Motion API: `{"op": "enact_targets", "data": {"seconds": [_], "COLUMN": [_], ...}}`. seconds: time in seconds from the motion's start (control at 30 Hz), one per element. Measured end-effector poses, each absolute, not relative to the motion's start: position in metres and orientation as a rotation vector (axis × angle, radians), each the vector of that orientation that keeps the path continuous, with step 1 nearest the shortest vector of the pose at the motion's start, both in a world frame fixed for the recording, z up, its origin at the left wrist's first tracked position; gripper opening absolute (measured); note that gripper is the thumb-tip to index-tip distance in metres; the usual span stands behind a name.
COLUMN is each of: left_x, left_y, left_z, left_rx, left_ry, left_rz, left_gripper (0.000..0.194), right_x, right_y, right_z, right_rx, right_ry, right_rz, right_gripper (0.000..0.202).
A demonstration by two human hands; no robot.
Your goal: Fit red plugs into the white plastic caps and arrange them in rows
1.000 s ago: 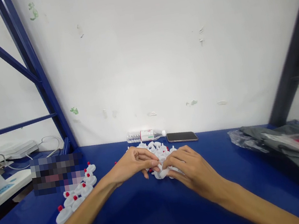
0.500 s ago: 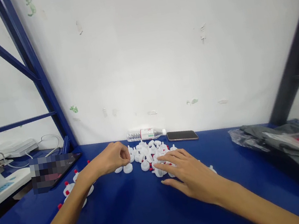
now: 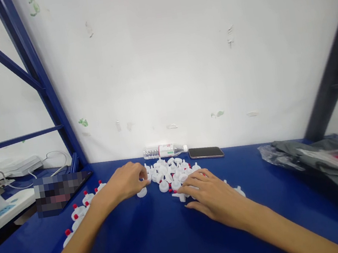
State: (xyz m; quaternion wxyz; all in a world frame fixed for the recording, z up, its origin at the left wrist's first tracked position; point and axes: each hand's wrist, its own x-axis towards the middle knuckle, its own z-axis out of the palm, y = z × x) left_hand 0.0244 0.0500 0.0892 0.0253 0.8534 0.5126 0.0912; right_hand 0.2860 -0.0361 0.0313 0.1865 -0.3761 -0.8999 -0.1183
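My right hand (image 3: 213, 192) lies flat and spread, empty, over the pile of white caps (image 3: 171, 173) just beyond its fingertips; my left hand (image 3: 126, 182) curls beside it, grip unclear.

**Count on the tabletop**

Two hands: left hand (image 3: 126, 183), right hand (image 3: 213, 194). One bottle (image 3: 165, 151), lying flat. One phone (image 3: 205, 152) just right of the bottle. About twenty white caps (image 3: 170, 173) piled in front of the bottle; about eight red-tipped caps (image 3: 82, 210) well left of it. One grey bag (image 3: 328, 157) far right.
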Motion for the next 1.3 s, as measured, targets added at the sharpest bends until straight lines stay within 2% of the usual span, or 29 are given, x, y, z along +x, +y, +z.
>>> {"op": "enact_targets", "data": {"seconds": [0.07, 0.2, 0.33, 0.5, 0.73, 0.97, 1.17, 1.3], "left_x": [0.036, 0.06, 0.072, 0.068, 0.069, 0.071, 0.074, 0.072], "left_y": [0.044, 0.032, 0.028, 0.033, 0.033, 0.029, 0.027, 0.028], "left_z": [0.088, 0.073, 0.058, 0.053, 0.049, 0.072, 0.076, 0.073], "left_rx": [2.697, 2.773, 2.814, 2.817, 2.741, 2.368, 1.906, 1.701], "left_ry": [1.521, 1.284, 1.246, 1.258, 1.234, 1.206, 0.976, 0.891], "left_rz": [0.325, 0.263, 0.24, 0.242, 0.323, 0.693, 0.711, 0.712], "left_gripper": [0.02, 0.022, 0.026, 0.021, 0.017, 0.008, 0.028, 0.033], "right_x": [0.285, 0.284, 0.285, 0.283, 0.283, 0.286, 0.285, 0.284], "right_y": [-0.036, -0.036, -0.038, -0.041, -0.041, -0.04, -0.041, -0.042], "right_z": [0.031, 0.031, 0.032, 0.031, 0.031, 0.036, 0.037, 0.037], "right_rx": [-1.065, -1.06, -1.046, -0.99, -0.951, -1.08, -1.11, -1.109], "right_ry": [-2.534, -2.524, -2.524, -2.539, -2.546, -2.259, -2.118, -2.057], "right_rz": [-0.364, -0.399, -0.338, -0.302, -0.236, -0.202, -0.22, -0.29], "right_gripper": [0.033, 0.034, 0.027, 0.044, 0.022, 0.025, 0.019, 0.014]}}
